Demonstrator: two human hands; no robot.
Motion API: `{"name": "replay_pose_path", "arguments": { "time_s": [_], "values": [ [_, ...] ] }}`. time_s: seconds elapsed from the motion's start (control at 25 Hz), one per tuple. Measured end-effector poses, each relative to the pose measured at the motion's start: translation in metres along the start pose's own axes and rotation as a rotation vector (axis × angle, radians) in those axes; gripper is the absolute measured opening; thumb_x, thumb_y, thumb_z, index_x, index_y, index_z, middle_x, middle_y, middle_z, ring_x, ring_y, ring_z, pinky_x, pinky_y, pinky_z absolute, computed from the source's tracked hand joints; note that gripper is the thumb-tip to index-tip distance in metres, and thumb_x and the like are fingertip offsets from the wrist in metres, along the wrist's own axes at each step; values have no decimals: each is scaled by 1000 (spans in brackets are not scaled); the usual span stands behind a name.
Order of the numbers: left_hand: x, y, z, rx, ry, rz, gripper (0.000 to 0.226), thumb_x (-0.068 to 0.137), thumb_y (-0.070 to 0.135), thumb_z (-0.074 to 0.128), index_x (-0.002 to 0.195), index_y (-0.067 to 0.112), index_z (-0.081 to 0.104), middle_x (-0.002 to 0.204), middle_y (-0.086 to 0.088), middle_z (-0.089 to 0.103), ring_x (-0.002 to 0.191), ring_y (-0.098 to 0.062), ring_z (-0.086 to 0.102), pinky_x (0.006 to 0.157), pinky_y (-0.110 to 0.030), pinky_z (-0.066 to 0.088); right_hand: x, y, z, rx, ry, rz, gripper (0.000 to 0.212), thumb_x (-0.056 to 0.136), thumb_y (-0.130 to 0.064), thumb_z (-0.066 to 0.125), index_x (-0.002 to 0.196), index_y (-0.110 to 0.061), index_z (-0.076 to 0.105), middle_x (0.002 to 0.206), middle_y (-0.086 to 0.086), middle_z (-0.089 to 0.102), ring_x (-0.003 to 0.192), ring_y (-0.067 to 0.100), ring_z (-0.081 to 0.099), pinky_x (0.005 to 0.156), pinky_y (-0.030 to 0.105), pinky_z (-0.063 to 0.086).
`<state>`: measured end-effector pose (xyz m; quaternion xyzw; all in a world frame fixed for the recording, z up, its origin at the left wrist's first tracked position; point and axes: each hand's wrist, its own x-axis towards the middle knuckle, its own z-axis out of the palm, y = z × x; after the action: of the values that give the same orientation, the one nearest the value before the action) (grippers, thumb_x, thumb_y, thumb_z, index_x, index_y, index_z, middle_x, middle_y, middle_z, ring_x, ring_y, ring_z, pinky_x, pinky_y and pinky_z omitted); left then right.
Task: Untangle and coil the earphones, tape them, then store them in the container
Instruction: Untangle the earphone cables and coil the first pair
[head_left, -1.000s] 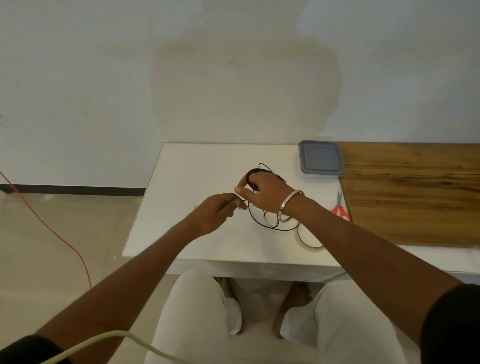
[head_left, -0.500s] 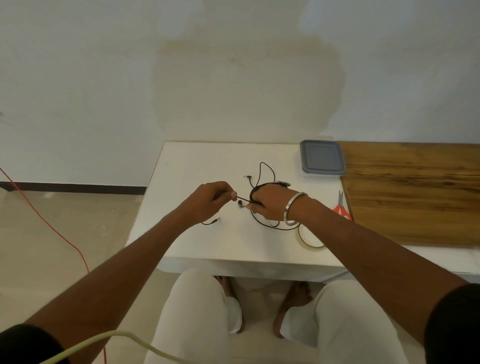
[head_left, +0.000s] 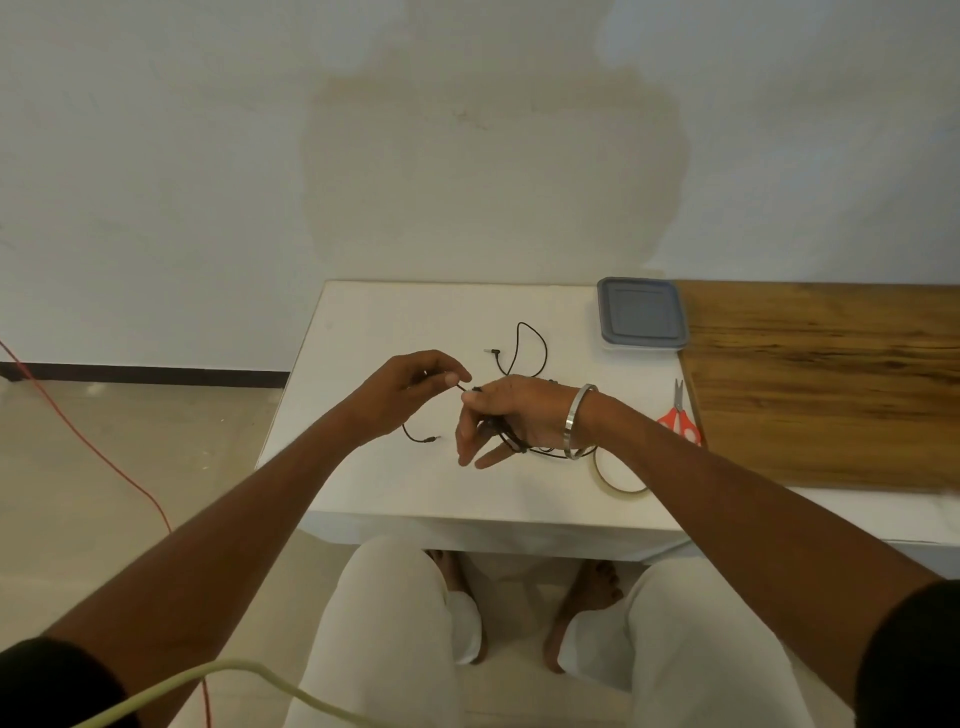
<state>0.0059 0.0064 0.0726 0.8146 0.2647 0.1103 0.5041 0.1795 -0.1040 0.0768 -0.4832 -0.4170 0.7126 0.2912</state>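
Black earphones lie partly looped on the white table, with a plug end near the table's middle. My right hand pinches the cable at thumb and forefinger, with several strands bunched under its palm and its lower fingers spread. My left hand pinches the same cable just to the left; a short tail with a small end hangs below it onto the table. A roll of clear tape lies by my right wrist. The grey-lidded container stands shut at the table's back right.
Red-handled scissors lie at the table's right edge beside a wooden board. A red cord runs across the floor on the left. My knees and feet sit under the table's front edge.
My hands have drawn slightly apart, with a short stretch of cable now taut between them. A loop and the plug end now lie exposed on the table behind my right hand.
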Motion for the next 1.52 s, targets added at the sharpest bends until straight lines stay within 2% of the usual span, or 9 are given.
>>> {"name": "replay_pose_path", "arguments": {
  "time_s": [0.16, 0.4, 0.56, 0.72, 0.84, 0.96, 1.08, 1.24, 1.52],
  "values": [
    [-3, 7, 10, -165, 22, -40, 26, 103, 19, 41, 98, 2, 59, 91, -26, 59, 83, -24, 55, 77, -39, 46, 2, -8, 11, 384, -92, -165, 36, 97, -34, 46, 82, -5, 60, 89, 16, 64, 93, 33, 65, 92, 59, 47],
    [-8, 15, 32, -440, 54, -95, 6, 96, 11, 44, 98, 12, 49, 90, -4, 53, 84, -8, 55, 73, -19, 49, 7, -26, 28, 729, -39, -407, 36, 98, -30, 43, 79, -6, 60, 85, 14, 65, 86, 31, 67, 83, 51, 53],
    [-6, 10, 49, -258, 9, -220, 26, 100, 6, 41, 77, 14, 50, 72, -2, 49, 66, -12, 46, 65, -27, 42, 13, -34, 31, 764, 67, -498, 36, 99, -31, 40, 80, -6, 58, 87, 14, 64, 93, 33, 66, 91, 55, 50],
    [-7, 7, 58, -200, -100, -218, 24, 103, 29, 40, 85, 17, 52, 74, 0, 46, 63, -12, 42, 63, -29, 40, 12, -37, 21, 602, 232, -495, 37, 99, -33, 38, 79, -12, 60, 95, 8, 67, 107, 32, 62, 98, 60, 42],
    [-10, 3, 56, -161, -165, -173, 24, 104, 29, 37, 107, 25, 61, 76, -6, 38, 63, -16, 38, 58, -26, 38, 10, -37, 12, 428, 349, -446, 37, 97, -39, 39, 78, -19, 65, 100, 1, 69, 110, 24, 63, 103, 60, 36],
    [-11, 0, 53, -122, -191, -195, 32, 105, 24, 36, 124, 17, 60, 74, -3, 34, 59, -11, 37, 56, -25, 37, 9, -35, 6, 225, 440, -413, 35, 93, -45, 43, 81, -23, 68, 106, -2, 71, 110, 19, 63, 103, 53, 35],
    [-13, 1, 49, -143, -207, -219, 30, 105, 21, 38, 123, 15, 61, 73, -3, 32, 57, -11, 33, 54, -25, 32, 8, -28, 1, 1, 505, -415, 33, 96, -39, 43, 89, -19, 69, 109, 1, 71, 104, 14, 66, 94, 38, 39],
    [-11, 1, 39, -156, -191, -233, 26, 103, 18, 43, 115, 16, 66, 74, -8, 33, 61, -16, 29, 54, -28, 28, 12, -14, -2, -310, 524, -366, 24, 96, -25, 48, 98, -13, 69, 105, -4, 70, 102, 17, 64, 98, 39, 47],
    [-13, -2, 27, -25, -66, -200, 18, 96, 26, 56, 99, 25, 74, 66, -1, 53, 59, -14, 45, 58, -26, 42, 12, 1, -7, -637, 456, -184, 20, 86, -15, 51, 97, -24, 65, 96, 5, 70, 85, 15, 64, 73, 27, 51]
  ]
}}
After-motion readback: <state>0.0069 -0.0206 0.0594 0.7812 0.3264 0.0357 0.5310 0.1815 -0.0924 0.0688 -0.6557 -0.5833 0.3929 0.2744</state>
